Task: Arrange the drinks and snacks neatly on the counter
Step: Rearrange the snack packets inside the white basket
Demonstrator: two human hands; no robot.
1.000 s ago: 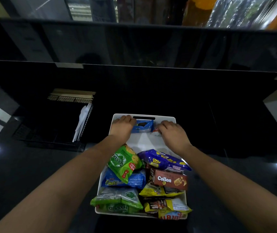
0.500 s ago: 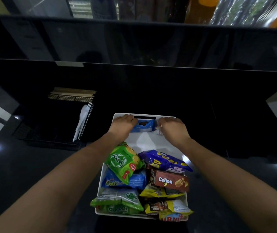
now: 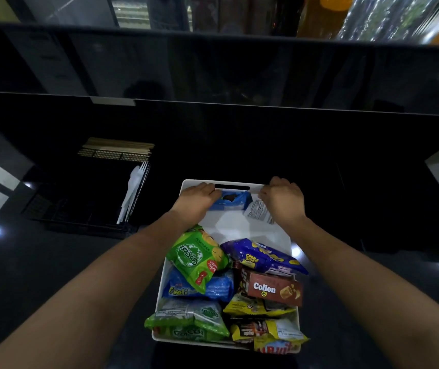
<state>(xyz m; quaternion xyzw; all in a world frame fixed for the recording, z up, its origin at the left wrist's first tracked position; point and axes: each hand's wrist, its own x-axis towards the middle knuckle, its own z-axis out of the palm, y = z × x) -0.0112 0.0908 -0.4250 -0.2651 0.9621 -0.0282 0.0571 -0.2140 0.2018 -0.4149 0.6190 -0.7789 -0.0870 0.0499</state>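
A white bin (image 3: 279, 235) stands on the black counter, its near half piled with snack packs: a green chip bag (image 3: 197, 258), a purple Corn Star bag (image 3: 263, 258), a brown Collon box (image 3: 274, 288), a blue Tivoli pack (image 3: 213, 287) and yellow packs (image 3: 255, 307). At the bin's far wall my left hand (image 3: 198, 198) grips the left end of a small blue packet (image 3: 233, 201) standing against the wall. My right hand (image 3: 283, 199) curls over a white printed packet (image 3: 258, 213) at the far right corner.
A black wire basket (image 3: 85, 209) with white plastic cutlery (image 3: 131, 190) and wooden sticks (image 3: 118, 146) sits left of the bin. A black glossy wall rises behind the counter. Bare dark counter lies to the right.
Both hands have shifted toward the bin's far wall and spread apart. The blue packet now stands against the wall, and the packet under my right hand shows its white printed side.
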